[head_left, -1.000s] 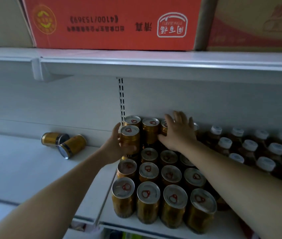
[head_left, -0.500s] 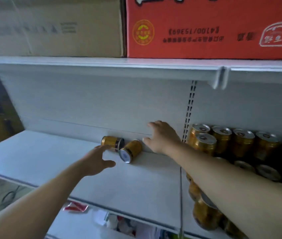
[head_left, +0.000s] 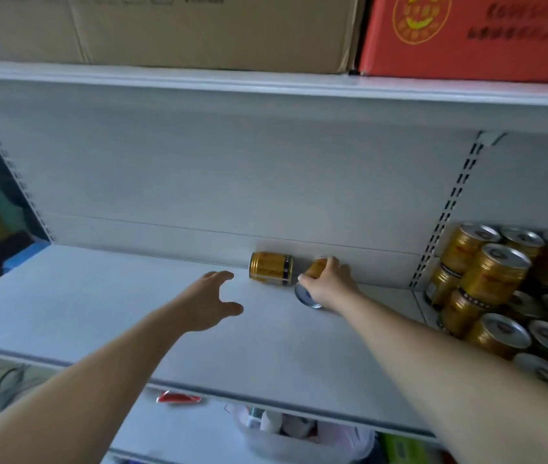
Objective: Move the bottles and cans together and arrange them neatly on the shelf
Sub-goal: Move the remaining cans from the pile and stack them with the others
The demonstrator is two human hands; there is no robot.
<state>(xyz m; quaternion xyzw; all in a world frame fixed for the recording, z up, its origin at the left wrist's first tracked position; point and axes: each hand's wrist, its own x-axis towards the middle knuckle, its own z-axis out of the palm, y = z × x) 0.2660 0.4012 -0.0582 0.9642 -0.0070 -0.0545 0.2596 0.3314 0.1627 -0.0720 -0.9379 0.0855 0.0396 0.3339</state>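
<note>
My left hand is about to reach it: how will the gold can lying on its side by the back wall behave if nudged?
The lying can rests on its round side on the flat shelf, so a nudge would probably roll it forward. Its glossy metal wall looks rigid but possibly slippery; a wrapping grip by the open left hand seems safer.

A shop aisle, white metal shelving (head_left: 265,329) with slotted uprights (head_left: 446,209), rows of identical gold cans (head_left: 493,272), cardboard stock cartons (head_left: 199,28) stored on top
</note>
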